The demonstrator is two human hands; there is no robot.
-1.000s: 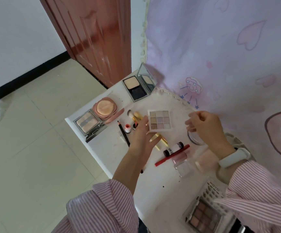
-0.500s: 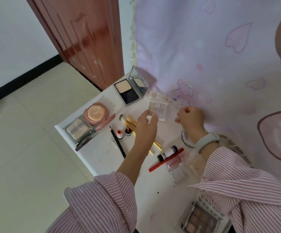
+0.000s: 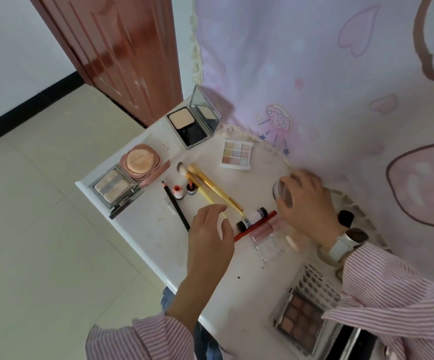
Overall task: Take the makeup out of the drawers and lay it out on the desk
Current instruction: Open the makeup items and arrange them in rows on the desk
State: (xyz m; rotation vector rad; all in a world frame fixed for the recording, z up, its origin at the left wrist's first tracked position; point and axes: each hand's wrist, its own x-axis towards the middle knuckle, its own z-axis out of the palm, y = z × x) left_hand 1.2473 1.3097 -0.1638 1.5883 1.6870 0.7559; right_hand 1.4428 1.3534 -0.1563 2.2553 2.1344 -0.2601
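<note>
Makeup lies spread on the white desk (image 3: 143, 237). A small nine-pan palette (image 3: 236, 155) rests at the back by the curtain, with no hand on it. My right hand (image 3: 305, 201) curls round a clear round jar (image 3: 281, 194) at the desk's right side. My left hand (image 3: 210, 235) hovers with loose fingers over the red pencil (image 3: 256, 226) and a black-and-white tube (image 3: 252, 218), holding nothing. Gold brushes (image 3: 214, 192), a black pencil (image 3: 175, 205) and two tiny bottles (image 3: 184, 191) lie mid-desk.
An open powder compact (image 3: 191, 126) stands at the back, a pink cushion compact (image 3: 139, 161) and a silver compact (image 3: 113, 189) at the left edge. A brown eyeshadow palette (image 3: 300, 320) sits front right. A pink curtain (image 3: 314, 74) hangs along the right; a door (image 3: 122, 53) behind.
My left hand let go of the nine-pan palette at the back of the desk and drew back toward me. My right hand dropped from the curtain onto the clear jar.
</note>
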